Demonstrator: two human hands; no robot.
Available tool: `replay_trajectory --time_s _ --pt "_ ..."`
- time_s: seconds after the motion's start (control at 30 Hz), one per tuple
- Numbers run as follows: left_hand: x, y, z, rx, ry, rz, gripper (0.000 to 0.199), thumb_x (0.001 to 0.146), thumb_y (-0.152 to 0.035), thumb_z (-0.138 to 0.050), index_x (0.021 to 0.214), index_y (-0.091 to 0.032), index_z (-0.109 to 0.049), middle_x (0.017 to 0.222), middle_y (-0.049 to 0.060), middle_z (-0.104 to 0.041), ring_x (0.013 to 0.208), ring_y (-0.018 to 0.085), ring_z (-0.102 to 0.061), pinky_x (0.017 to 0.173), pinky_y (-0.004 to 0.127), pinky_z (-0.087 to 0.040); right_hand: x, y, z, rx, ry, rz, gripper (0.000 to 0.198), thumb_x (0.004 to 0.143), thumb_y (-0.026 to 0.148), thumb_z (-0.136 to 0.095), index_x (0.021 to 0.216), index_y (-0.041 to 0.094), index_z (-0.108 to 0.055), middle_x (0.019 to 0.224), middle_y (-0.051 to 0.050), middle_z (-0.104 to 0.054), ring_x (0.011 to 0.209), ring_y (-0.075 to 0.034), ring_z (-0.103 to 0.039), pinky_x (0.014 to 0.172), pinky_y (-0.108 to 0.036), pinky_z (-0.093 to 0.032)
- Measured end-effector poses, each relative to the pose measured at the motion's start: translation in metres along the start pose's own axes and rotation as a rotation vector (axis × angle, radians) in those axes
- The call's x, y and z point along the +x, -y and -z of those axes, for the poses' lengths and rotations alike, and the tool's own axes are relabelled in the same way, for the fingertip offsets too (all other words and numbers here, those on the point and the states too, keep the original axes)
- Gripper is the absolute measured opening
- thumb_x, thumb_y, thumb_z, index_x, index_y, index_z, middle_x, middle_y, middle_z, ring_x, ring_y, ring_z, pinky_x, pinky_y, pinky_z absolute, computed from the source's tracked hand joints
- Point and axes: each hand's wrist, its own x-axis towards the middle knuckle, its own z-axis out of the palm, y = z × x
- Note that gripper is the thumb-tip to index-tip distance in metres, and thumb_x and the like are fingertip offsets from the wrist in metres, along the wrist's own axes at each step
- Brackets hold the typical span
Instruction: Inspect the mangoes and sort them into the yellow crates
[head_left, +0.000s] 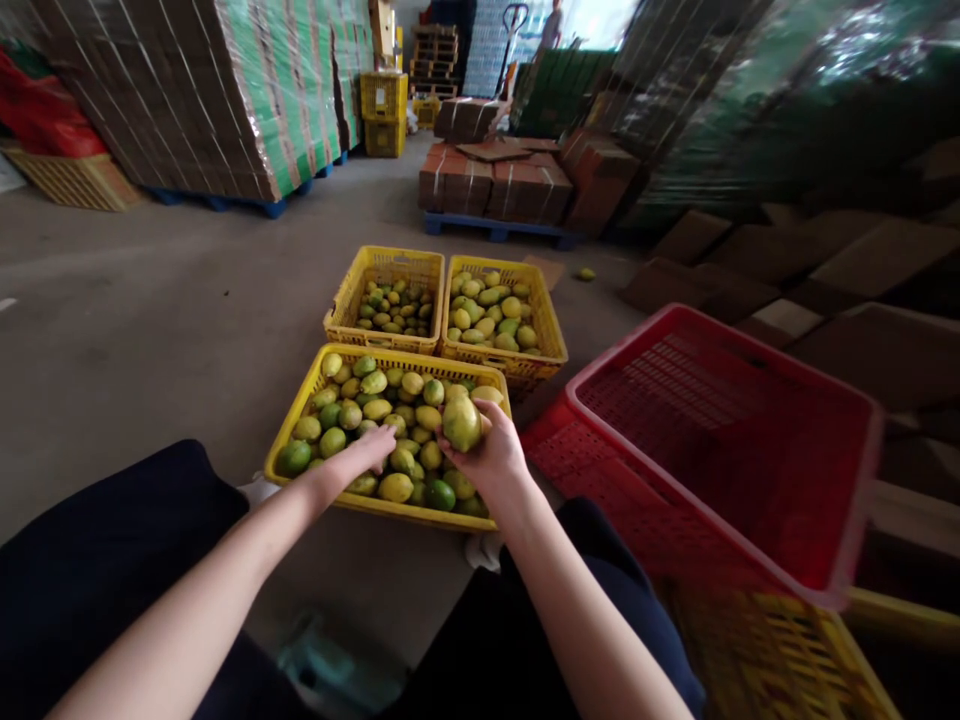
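A yellow crate point(289, 440) full of green and yellow lemons stands on the floor between my legs. My right hand point(491, 450) holds a large yellow-green lemon point(461, 424) above the crate's right side, thumb and fingers around it. Down among the fruit in the middle of the crate is my left hand point(377, 448). Its fingers are bent together against the lemons, and whatever lies beneath them is hidden. A dark green lemon point(439, 495) rests near the crate's front rim, with another green lemon point(294, 457) in the left corner.
Behind stand two more yellow crates, the left point(341, 300) with smaller fruit, the right point(551, 325) with larger ones. A red crate point(622, 350) stands at my right, above a yellow crate point(780, 650). One fruit point(586, 274) lies on the floor. Cartons point(525, 190) sit on a blue pallet point(499, 228).
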Motion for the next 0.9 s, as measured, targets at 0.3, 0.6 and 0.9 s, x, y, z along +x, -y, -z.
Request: replay_trajectory --time_s 0.3,0.6,0.9 --pt "-0.007 -0.001 0.005 0.188 0.093 -0.011 0.049 0.057 -0.018 -0.084 0.104 -0.016 -0.070 0.128 0.019 -0.064 0.129 0.038 -0.052 0.116 0.050 -0.028 -0.002 -0.012 -0.007 -0.093 -0.019 -0.015 0.018 0.089 0.028 -0.043 0.084 0.018 -0.057 0.062 -0.004 -0.063 0.051 -0.019 -0.059 0.042 -0.024 -0.039" --pt "-0.015 -0.003 0.013 0.152 0.107 -0.063 0.030 0.065 -0.013 -0.079 0.093 -0.015 -0.070 0.116 0.018 -0.071 0.133 0.035 -0.048 0.120 0.051 -0.018 0.000 -0.011 -0.006 -0.088 0.016 -0.016 0.015 0.085 0.027 -0.044 0.085 0.020 -0.057 0.060 -0.002 -0.062 0.050 -0.019 -0.058 0.043 -0.025 -0.042" --pt "-0.038 0.001 0.062 -0.742 -0.221 0.149 0.043 0.098 -0.048 -0.042 0.124 -0.019 -0.060 0.126 0.014 -0.066 0.118 0.027 -0.061 0.104 0.042 -0.046 -0.002 -0.007 -0.006 -0.068 0.013 -0.007 0.016 0.084 0.027 -0.045 0.086 0.020 -0.059 0.059 -0.003 -0.063 0.051 -0.019 -0.058 0.043 -0.025 -0.043"
